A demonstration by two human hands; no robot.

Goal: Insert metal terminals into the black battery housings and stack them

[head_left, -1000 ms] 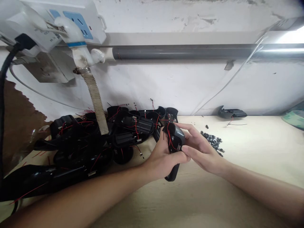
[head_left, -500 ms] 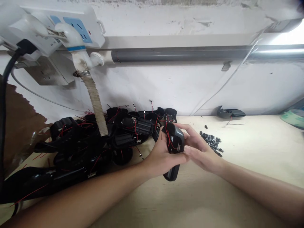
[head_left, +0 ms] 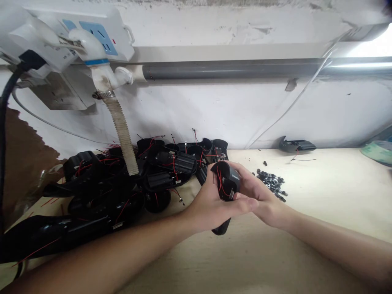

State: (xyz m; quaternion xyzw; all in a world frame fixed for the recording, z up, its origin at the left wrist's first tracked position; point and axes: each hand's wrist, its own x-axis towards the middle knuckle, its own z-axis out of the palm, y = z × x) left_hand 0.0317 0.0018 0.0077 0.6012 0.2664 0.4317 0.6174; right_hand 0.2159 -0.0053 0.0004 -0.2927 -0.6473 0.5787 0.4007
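A black curved plastic housing (head_left: 228,179) with red wires and a small silvery connector inside is held above the table, its narrow end pointing down toward me. My left hand (head_left: 211,206) wraps round its left side, the thumb lying across the front. On the far right side my right hand (head_left: 255,194) grips the same housing, its thumb partly behind the left thumb. Some right fingers are hidden behind the part. To the right lies a pile of small black pieces (head_left: 271,183). Many similar wired housings (head_left: 171,163) are heaped to the left.
A ribbed hose (head_left: 121,134) hangs down into the heap from a white valve (head_left: 102,77). One single housing (head_left: 297,145) lies by the wall at the right. A green tape roll (head_left: 378,151) sits at the far right. A power strip (head_left: 122,41) is mounted above.
The left thumb has slid right across the front of the housing, over the right thumb. The housing has tilted and shifted slightly right, and the right hand has closed further round it.
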